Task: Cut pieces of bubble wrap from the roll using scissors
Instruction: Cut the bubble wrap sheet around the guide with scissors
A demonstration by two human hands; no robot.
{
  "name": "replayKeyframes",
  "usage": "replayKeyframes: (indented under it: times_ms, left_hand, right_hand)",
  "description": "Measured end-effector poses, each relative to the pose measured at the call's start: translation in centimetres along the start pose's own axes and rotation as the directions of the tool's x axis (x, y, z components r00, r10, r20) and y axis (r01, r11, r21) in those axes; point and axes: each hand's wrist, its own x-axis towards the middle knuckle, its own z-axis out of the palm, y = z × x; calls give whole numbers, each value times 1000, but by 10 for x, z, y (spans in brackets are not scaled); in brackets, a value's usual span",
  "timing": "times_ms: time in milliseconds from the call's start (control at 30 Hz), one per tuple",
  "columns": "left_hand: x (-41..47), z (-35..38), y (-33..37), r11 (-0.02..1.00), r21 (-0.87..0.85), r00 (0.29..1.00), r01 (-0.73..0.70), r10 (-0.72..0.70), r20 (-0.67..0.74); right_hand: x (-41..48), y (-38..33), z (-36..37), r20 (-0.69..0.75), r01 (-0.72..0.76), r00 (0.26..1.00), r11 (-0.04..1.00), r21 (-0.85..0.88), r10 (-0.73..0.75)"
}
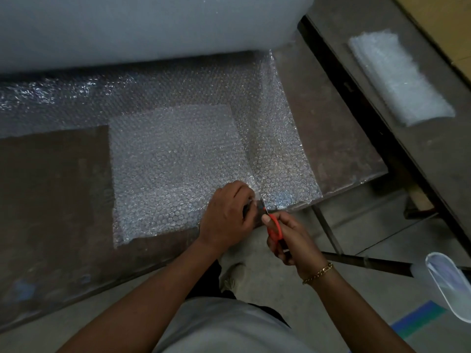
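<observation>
**Fingers sit close to the blades as the cut begins**

We grip the scissors (274,226) by their red handles in our right hand (290,240). The blade tips are at the near edge of the wrap (280,154), which lies unrolled on the table (51,187) in front of the big roll (153,26). Our left hand (229,212) has its fingers curled on that same edge, pinching the wrap just beside the blades.

That closeness is the main risk: if we close the blades before those fingers draw aside, we could nick a fingertip. The wrap is thin and slack. If the left hand eases off, it may bunch between the blades and tear, or the cut may wander off the crease that runs up toward the roll. A smaller piece (173,161) lies on the wrap left of the crease, seemingly as a measure. A nudge from our left wrist could shift it.

The cut starts at the table's near edge, with floor below our hands, so the handles have free room. Ahead, the line is open up to the roll, which closes the far side. To the right, across a gap, a bench (433,154) holds a stack (397,77) of cut pieces, well apart. A dark bar (369,263) runs just below our right wrist and might catch the arm as we pull back.
</observation>
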Motion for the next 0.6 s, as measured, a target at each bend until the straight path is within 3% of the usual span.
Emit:
replayKeyframes:
  times_ms: [600]
  left_hand:
    - [0,1,-1,1000,-6,1000,3,-3,20]
  right_hand:
    - [11,-5,5,31,59,998,998,-10,-58]
